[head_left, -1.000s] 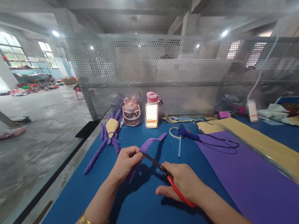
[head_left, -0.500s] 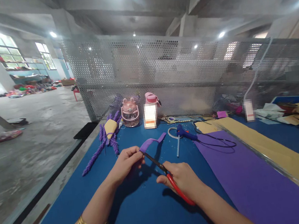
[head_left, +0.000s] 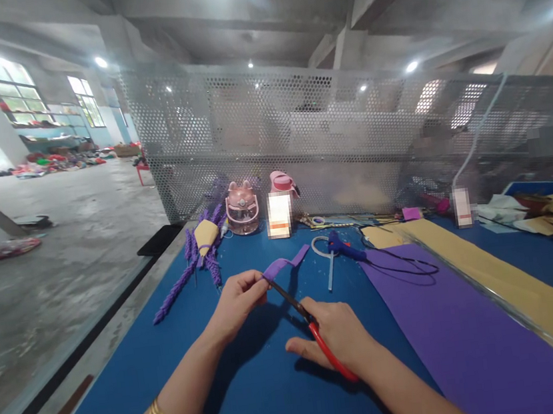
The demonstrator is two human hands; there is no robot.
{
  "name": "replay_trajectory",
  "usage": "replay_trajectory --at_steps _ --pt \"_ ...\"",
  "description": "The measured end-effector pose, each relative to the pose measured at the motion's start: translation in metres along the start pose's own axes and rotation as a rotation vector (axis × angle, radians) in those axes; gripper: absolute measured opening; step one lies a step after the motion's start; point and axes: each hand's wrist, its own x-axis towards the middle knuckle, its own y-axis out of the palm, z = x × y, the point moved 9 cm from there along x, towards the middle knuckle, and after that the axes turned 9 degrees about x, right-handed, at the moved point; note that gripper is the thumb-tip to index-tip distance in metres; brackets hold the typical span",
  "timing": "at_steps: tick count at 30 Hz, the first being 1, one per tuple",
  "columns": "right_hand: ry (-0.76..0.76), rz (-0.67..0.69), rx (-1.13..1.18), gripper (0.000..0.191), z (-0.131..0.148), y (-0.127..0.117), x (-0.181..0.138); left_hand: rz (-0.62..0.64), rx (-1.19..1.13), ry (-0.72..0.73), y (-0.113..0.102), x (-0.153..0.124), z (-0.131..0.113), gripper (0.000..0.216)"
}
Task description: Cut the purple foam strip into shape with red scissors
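Note:
Pinched between the fingers of my left hand (head_left: 242, 297) is one end of a narrow purple strip (head_left: 280, 266); its other end curves away to the right over the blue table (head_left: 259, 397). My right hand (head_left: 337, 334) holds red-handled scissors (head_left: 327, 348), with the thumb lifted apart from the other fingers. The dark blades point up and left and reach the strip right beside my left fingertips. Whether the blades are parted at the strip I cannot tell. Beyond my right hand lies a blue glue gun (head_left: 344, 247) with a pale glue stick and a black cord.
A large purple sheet (head_left: 452, 320) and a yellow sheet (head_left: 498, 287) cover the table's right side. Purple braided flower stems with a yellow wrap (head_left: 206, 237) lie at the back left. A pink jar (head_left: 242, 208) and a pink-lidded bottle (head_left: 282, 183) stand before the perforated metal screen (head_left: 296, 117).
My right thumb has spread further from the scissors' handle. The strip and both hands have barely shifted, and the whole view has moved slightly.

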Motion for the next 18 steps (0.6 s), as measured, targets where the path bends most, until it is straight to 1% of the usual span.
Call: replay_trajectory --at_steps 5,10,13,15,18 --pt "-0.023 -0.005 0.104 0.051 0.004 0.001 0.000 -0.098 0.005 0.024 -0.005 -0.002 -0.006 0.028" --pt "0.011 -0.027 0.267 0.041 0.000 0.003 0.004 -0.123 -0.002 0.006 -0.007 0.000 -0.003 0.027" --pt "0.004 -0.022 0.370 0.038 -0.001 0.005 0.005 -0.144 0.007 0.010 -0.009 -0.001 -0.004 0.027" --pt "-0.001 -0.038 0.375 0.036 0.000 0.004 0.005 -0.150 0.006 0.010 -0.010 -0.002 -0.005 0.027" --pt "0.014 -0.075 0.314 0.029 0.001 0.000 0.003 -0.163 -0.004 0.007 -0.011 -0.002 -0.004 0.028"
